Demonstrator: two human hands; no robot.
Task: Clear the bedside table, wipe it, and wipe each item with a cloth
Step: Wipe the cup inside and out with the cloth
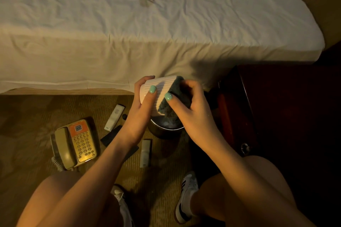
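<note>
Brown carpet [27, 116] meets white bed [166, 14] and dark bedside table [286, 107].

Two white remotes [114, 117] [145, 153] lie at nine and seven o'clock of one metal pot [158, 131]. There is one telephone [75, 143], one ribbed cup [162, 83], one cloth [180, 91], two shoes [186, 195] [120, 202].

A white-sheeted bed [166, 24] borders patterned carpet [27, 116], striped sneaker [186, 195] below.

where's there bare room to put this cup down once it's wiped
Bare carpet lies left of the beige push-button telephone, up to the wooden bed base. The white bedsheet is open too. Crowded: between the telephone and the round metal pot, where two white remote controls and a black remote control lie.
</note>
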